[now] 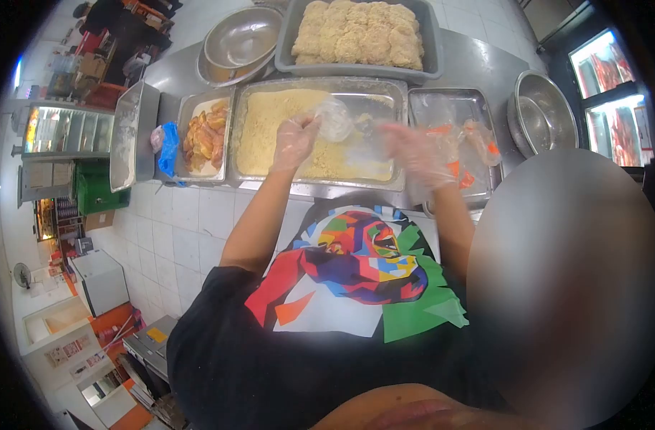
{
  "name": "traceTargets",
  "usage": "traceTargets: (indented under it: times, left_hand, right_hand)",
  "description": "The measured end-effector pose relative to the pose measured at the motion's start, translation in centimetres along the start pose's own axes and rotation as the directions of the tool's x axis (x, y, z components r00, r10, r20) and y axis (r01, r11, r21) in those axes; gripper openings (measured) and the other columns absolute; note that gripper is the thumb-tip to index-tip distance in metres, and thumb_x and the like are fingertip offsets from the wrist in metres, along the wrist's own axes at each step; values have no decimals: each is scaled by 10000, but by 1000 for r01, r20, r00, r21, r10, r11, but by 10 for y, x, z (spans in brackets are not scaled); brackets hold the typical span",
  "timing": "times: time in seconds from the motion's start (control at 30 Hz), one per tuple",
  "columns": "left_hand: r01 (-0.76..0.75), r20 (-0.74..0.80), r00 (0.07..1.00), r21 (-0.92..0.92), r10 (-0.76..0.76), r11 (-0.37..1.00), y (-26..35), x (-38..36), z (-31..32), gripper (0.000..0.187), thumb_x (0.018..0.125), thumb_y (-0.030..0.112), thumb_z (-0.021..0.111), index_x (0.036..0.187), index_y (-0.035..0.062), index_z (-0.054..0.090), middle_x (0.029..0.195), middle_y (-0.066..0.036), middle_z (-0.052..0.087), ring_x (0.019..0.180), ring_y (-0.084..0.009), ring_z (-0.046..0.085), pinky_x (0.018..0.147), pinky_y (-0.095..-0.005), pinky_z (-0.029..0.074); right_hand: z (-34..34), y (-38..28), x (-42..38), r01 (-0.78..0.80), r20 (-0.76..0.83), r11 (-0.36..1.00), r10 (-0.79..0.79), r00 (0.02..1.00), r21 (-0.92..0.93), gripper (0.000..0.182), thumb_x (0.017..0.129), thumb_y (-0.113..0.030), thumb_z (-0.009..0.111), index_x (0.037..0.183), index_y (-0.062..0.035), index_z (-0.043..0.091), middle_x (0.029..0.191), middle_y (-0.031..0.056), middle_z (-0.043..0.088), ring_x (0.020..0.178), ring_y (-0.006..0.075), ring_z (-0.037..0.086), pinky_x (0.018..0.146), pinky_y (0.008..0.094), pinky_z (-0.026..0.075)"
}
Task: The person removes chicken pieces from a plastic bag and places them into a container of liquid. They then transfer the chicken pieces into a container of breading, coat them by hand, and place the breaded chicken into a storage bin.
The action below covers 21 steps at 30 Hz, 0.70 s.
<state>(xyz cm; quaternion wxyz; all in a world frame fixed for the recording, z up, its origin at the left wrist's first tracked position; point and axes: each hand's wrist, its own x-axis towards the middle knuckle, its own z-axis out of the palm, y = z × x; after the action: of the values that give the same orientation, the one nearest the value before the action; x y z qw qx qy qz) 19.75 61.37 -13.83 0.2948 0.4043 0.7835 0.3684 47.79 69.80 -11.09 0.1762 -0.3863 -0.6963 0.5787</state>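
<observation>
My left hand (pixel 296 143), in a clear plastic glove, is closed on a clear plastic piece (pixel 334 120) above the tray of yellowish breading (pixel 265 115). Over the right end of that tray is my right hand (pixel 417 152), also in a clear glove; it is blurred by motion and its hold cannot be made out. A tray of raw marinated pieces (pixel 207 135) lies to the left. To the right, a metal tray (pixel 478 100) holds clear plastic with orange parts.
Breaded pieces (pixel 356 34) fill a grey bin behind the breading tray. Metal bowls stand at the back left (pixel 243 37) and right (pixel 543 113). A blue bag (pixel 168 149) lies by the left trays. A large blurred shape covers the lower right.
</observation>
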Motion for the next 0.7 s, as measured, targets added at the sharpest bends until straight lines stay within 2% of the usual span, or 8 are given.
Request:
traceTargets:
  times: [0.07,0.17,0.27,0.37,0.43,0.5,0.63,0.7]
  left_hand:
    - [-54,21,998,-64,55,997,21,-8,9,279,968,250,708,1043,-13,766,839,-92,737,753,-148,651,694,-322,505]
    - [-242,32,969,-106,246,965,36,-29,20,235,968,229,695,1040,17,766,840,-156,739,741,-226,685,698,-355,514]
    - [-422,52,906,47,420,905,49,-45,14,175,953,171,699,1009,16,760,807,-169,709,708,-265,672,687,-363,513]
    - [-486,73,874,104,481,868,41,-53,17,161,937,158,702,998,17,751,818,-203,691,735,-318,679,689,-382,515]
    - [-573,21,819,91,574,814,31,-52,23,163,932,157,704,989,10,746,834,-210,692,755,-330,681,688,-387,512]
    - [-502,47,865,36,500,864,33,-54,21,158,939,154,692,975,10,746,842,-213,687,762,-324,677,698,-386,512]
    - [-334,147,930,-51,338,941,29,-54,24,163,965,145,646,971,16,745,821,-162,684,745,-234,650,708,-378,502]
    - [-140,226,955,-221,191,965,22,-50,30,172,977,147,624,971,16,736,792,-112,663,743,-170,607,704,-363,488]
  right_hand:
    - [46,11,26,90,157,985,-113,981,148,392,1044,-343,576,1343,-99,647,841,25,647,736,106,580,707,282,494]
    - [63,-25,44,-293,176,866,241,954,404,326,1050,-286,543,1302,-102,635,808,11,627,595,87,523,542,262,426]
    - [66,-11,61,-270,158,348,318,935,898,259,1049,-247,536,1243,-104,635,788,-9,607,509,73,465,445,249,333]
    - [62,23,88,-170,136,214,164,977,962,193,1056,-226,529,1168,-116,641,766,-20,577,529,76,495,437,229,343]
    - [65,-7,89,-160,125,214,167,978,964,190,1071,-288,536,1117,-128,629,795,-20,562,677,95,547,541,265,434]
    - [73,-24,90,-127,116,143,79,990,982,269,1081,-360,528,1162,-121,621,911,-12,584,770,98,533,650,266,474]
    - [96,2,100,-224,214,222,67,974,949,452,1074,-516,445,1242,-121,587,1051,-4,571,939,162,544,766,350,501]
    - [102,7,102,-254,245,258,67,967,932,543,1071,-593,404,1282,-121,569,1120,0,565,1023,194,550,824,392,515]
